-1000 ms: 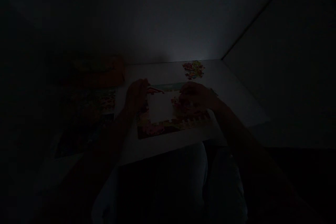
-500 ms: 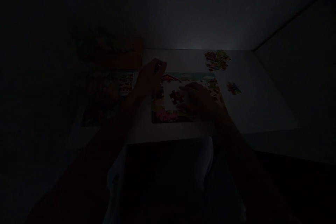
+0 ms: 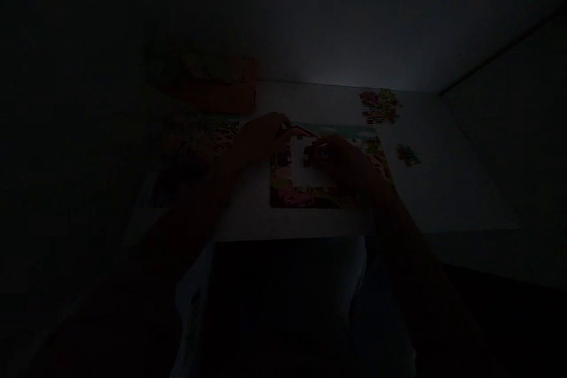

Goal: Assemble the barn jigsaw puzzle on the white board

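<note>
The scene is very dark. A jigsaw puzzle (image 3: 305, 196) with a colourful farm-like picture lies on the table, its white middle bare. My right hand (image 3: 348, 162) reaches over its right half, fingers closed on a dark reddish puzzle piece (image 3: 308, 155) above the white area. At the puzzle's upper left corner rests my left hand (image 3: 263, 140), fingers bent and apart, thumb stretched toward the edge of the white area. I see nothing in it, though shadow hides the palm.
A heap of loose puzzle pieces (image 3: 380, 107) lies at the back right, with a smaller cluster of pieces (image 3: 408, 155) nearer. An orange box (image 3: 221, 97) stands back left, beside a dim picture sheet (image 3: 225, 133). A wall (image 3: 336, 29) rises behind the table (image 3: 456, 189).
My left hand has come down and right onto the puzzle's upper left corner. The right hand now grips the piece, which stands tilted rather than flat. The view has shifted slightly.
</note>
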A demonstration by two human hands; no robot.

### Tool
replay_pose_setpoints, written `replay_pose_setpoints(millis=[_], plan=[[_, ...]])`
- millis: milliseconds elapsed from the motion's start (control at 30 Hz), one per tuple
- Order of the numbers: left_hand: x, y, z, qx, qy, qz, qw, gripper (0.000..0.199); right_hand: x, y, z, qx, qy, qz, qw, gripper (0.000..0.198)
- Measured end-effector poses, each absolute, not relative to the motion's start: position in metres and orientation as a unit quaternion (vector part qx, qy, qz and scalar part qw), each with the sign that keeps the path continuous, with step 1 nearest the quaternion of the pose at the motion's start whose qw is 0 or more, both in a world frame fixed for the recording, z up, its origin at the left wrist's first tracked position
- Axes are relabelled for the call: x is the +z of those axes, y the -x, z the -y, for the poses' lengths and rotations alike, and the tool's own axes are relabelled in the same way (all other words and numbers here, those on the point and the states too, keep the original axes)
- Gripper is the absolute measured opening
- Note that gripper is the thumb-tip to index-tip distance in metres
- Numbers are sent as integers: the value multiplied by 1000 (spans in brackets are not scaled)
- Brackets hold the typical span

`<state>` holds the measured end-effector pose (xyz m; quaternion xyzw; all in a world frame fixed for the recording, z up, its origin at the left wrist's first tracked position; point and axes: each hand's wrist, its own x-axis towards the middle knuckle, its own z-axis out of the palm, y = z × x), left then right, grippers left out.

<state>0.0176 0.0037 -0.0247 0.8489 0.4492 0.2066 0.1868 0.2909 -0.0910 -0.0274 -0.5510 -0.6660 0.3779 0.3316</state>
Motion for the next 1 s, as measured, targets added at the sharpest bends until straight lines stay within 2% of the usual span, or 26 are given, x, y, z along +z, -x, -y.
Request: replay_pose_setpoints(millis=[100, 233, 367, 600, 733, 833, 1000], plan=[[-24, -14, -1, 217, -852, -439, 184, 35, -25, -283, 84, 378, 547, 643, 380, 49], [-26, -10, -2, 237, -854, -424, 187, 37, -24, -277, 74, 384, 546, 637, 385, 63], [-27, -11, -3, 245, -876, -379, 172, 39, -19, -282, 61, 401, 519, 652, 381, 58], [-23, -12, 0, 207, -913, -308, 169, 74, -16, -283, 53, 437, 492, 610, 442, 52], [-22, -12, 2, 224, -916, -312, 115, 56, -17, -279, 57, 440, 482, 602, 459, 49], [-22, -11, 2, 243, -912, -314, 101, 49, -16, -280, 59, 406, 484, 629, 454, 50], [-19, -12, 0, 255, -904, -330, 95, 61, -14, -286, 63, 258, 488, 733, 399, 54]])
